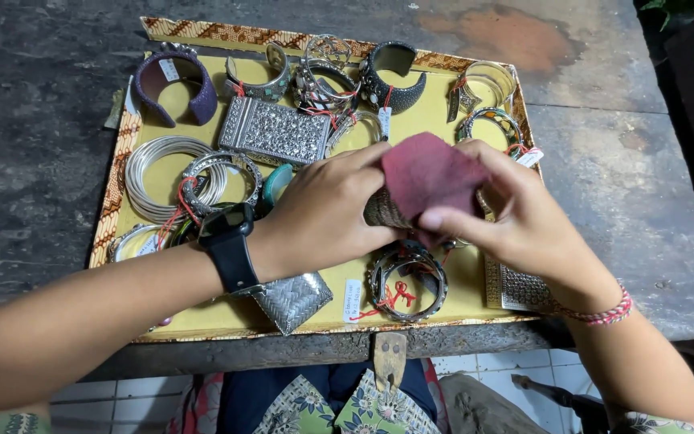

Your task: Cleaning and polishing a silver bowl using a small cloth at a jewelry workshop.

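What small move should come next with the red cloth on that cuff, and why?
Probably turn the woven metal cuff slightly in the left hand. The red cloth, pinched by the right hand, covers only its right part, and the patterned left side shows bare.

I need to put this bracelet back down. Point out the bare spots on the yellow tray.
Bare yellow shows at the front edge of the tray, left of the woven silver case, and beside the red-threaded bangle. A smaller patch lies below the dark cuff. The back row and left side are crowded.
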